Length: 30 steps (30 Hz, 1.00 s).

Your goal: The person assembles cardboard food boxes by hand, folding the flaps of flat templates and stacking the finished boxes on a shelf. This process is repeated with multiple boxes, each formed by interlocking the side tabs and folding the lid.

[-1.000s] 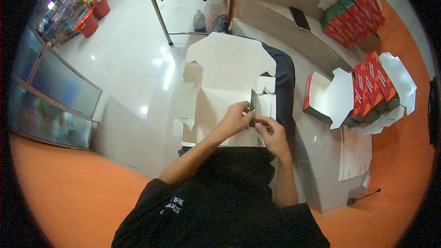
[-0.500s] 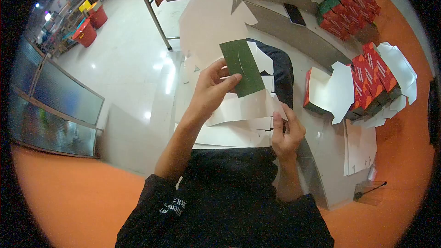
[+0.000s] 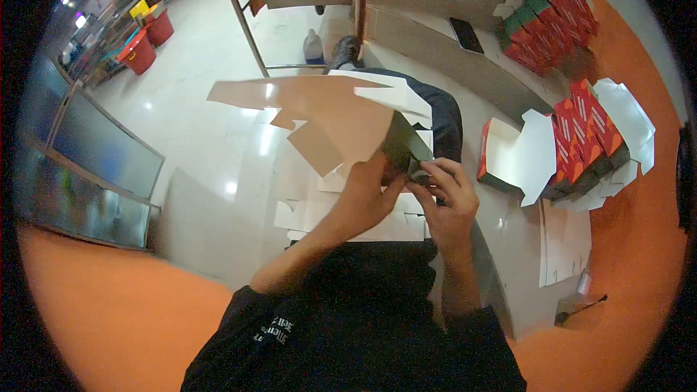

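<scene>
A partly folded cardboard box is held over my lap, its white inside facing up and its loose flaps spreading to the left. Its dark green outer panel slopes toward my fingers. My left hand is closed around the near corner, thumb against the card. At the same corner, the thumb and fingers of my right hand pinch the green edge, close to my left thumb. The exact fold between the fingertips is partly hidden. Under the box, flat white card sheets lie across my lap.
On the right, an open red box stands beside a row of red boxes. Stacked red and green boxes and a black phone rest on the ledge farther back. White flat sheets lie below. A metal-legged table stands ahead.
The box has turned and its large white panel has tipped down toward me, so the green panel faces right. My right hand has shifted from the white flap to the green edge, beside my left hand.
</scene>
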Motion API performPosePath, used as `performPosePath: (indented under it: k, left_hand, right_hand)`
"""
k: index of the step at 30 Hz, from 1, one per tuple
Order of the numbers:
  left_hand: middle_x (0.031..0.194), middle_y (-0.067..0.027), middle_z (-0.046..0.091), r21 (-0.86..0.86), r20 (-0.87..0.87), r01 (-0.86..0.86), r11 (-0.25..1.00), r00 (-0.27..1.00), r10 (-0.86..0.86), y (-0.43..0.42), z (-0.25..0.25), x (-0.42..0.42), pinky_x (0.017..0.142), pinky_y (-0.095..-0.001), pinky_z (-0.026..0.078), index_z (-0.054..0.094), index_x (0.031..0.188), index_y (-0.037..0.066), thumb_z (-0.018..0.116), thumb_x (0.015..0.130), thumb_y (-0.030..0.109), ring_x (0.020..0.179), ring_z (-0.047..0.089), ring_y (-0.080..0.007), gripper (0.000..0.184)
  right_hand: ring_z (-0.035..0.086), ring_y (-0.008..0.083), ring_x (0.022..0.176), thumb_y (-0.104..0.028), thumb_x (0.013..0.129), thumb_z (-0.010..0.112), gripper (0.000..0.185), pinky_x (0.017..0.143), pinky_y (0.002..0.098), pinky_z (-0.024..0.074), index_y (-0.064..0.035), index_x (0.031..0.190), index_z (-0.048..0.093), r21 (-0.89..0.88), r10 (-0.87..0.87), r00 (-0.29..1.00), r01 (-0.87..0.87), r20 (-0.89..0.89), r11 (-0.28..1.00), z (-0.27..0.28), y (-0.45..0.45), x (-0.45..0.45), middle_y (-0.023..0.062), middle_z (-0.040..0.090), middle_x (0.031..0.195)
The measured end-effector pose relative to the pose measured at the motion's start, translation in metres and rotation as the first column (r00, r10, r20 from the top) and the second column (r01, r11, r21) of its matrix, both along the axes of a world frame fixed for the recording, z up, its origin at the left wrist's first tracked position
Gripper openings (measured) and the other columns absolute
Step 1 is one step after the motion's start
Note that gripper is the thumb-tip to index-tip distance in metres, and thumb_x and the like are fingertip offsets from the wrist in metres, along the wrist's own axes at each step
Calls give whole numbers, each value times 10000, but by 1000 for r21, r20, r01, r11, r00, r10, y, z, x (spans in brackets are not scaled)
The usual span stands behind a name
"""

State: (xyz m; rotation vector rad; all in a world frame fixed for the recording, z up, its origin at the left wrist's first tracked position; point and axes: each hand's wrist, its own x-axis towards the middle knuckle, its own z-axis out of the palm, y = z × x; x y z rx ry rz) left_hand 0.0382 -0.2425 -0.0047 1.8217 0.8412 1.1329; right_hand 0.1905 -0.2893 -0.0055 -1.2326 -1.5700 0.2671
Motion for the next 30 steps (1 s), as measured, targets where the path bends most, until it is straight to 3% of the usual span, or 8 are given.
performPosePath:
  k: [6, 7, 10, 14, 16, 18, 21, 30]
  left_hand:
    - [943, -229, 621, 5, 52, 316, 949, 948, -315, 3, 16, -6, 720, -368, 496, 472, 1140, -28, 533, 857, 5, 833, 639, -356, 291]
    - [932, -218, 620, -117, 26, 342, 933, 940, -341, -2, 27, -8, 743, -365, 495, 485, 1177, -22, 528, 875, 19, 841, 642, -342, 308]
    - [1092, -165, 626, 14, -171, 208, 978, 964, -202, -6, 30, -13, 849, -372, 491, 498, 1240, 28, 591, 847, 16, 997, 623, -275, 404]
    - [979, -212, 628, 224, -238, 88, 971, 971, -33, -5, 28, -27, 711, -404, 507, 502, 1237, 51, 575, 848, 43, 836, 622, -394, 396]
    - [935, -236, 624, 177, -342, 59, 982, 940, 5, -7, 36, -38, 709, -424, 504, 523, 1175, 8, 537, 826, -5, 842, 617, -402, 349]
    - [930, -247, 621, 186, -459, 45, 982, 887, 46, -8, 40, -47, 710, -430, 502, 535, 1140, -11, 510, 812, -33, 838, 620, -399, 330]
    - [934, -243, 627, 267, -513, 59, 962, 853, 90, -8, 51, -55, 720, -427, 502, 544, 1115, -15, 489, 792, -61, 835, 625, -390, 331]
    - [957, -224, 634, 285, -502, 175, 942, 865, -9, 7, 70, -77, 715, -410, 505, 550, 1137, 19, 540, 804, -33, 856, 625, -378, 337]
  right_hand:
    - [643, 207, 815, 62, 693, 734, 656, 646, 290, 591, -49, 1261, 426, -308, 36, 782, -287, -622, 907, -2, -3, -1, 119, 527, 1035]
    - [641, 225, 812, 72, 704, 718, 715, 660, 329, 597, -54, 1312, 363, -340, 30, 772, -313, -634, 887, 0, -1, -1, 137, 536, 1001]
    - [641, 211, 817, 85, 699, 713, 759, 676, 327, 592, -61, 1342, 337, -290, 89, 720, -386, -688, 876, -3, -5, -11, 117, 560, 940]
    - [631, 171, 827, 4, 773, 684, 535, 691, 292, 541, -37, 1264, 474, -299, 219, 928, -309, -301, 903, -9, 0, 9, 97, 603, 955]
    - [608, 144, 832, -25, 841, 616, 321, 697, 254, 507, -33, 1156, 559, -144, 118, 858, -217, -501, 966, 7, 6, 14, 94, 602, 972]
    - [599, 153, 793, -29, 840, 613, 254, 686, 254, 504, -38, 1093, 593, -7, 108, 897, -123, -429, 992, 39, 17, 17, 98, 593, 944]
    - [592, 166, 765, -58, 823, 640, 219, 649, 266, 510, -49, 1041, 619, 174, 132, 991, -132, 13, 976, 66, 44, 17, 100, 563, 914]
    - [594, 260, 818, -145, 747, 728, 424, 675, 330, 523, -162, 1144, 579, 129, 217, 932, -263, 292, 956, 74, 47, 14, 124, 502, 976]
